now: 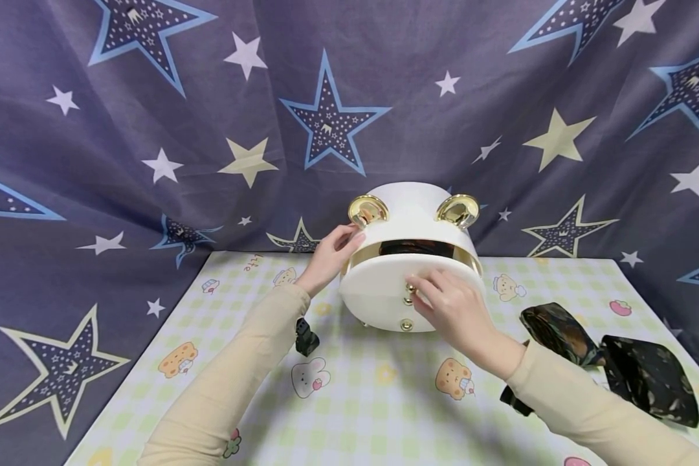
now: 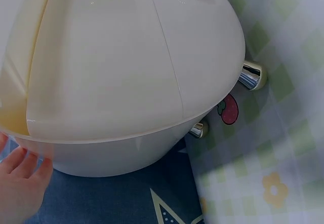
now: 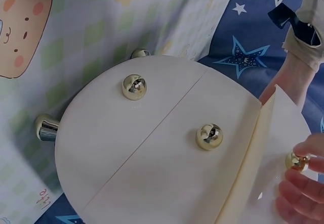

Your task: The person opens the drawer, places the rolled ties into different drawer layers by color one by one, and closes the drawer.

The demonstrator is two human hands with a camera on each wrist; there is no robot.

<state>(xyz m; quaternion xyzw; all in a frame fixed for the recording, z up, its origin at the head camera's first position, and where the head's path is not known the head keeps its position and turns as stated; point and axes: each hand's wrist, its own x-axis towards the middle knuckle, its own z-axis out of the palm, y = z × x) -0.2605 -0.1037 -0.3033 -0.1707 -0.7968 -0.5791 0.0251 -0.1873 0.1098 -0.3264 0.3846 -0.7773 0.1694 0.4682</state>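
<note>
On the checked tabletop (image 1: 326, 421) stood a white box (image 1: 410, 197), lid (image 1: 373, 285) ajar. The right hand (image 1: 451, 307) pinched its gold knob (image 3: 295, 162); the left hand (image 1: 329, 259) rested extended fingers against the side. A slipping pinch could have dropped the lid; weak bracing, shifted the box. Inside lay something dark (image 1: 416, 247), unidentifiable.

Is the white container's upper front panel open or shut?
Open: the upper front panel stands out from the white container, and something dark shows through the gap above.
</note>
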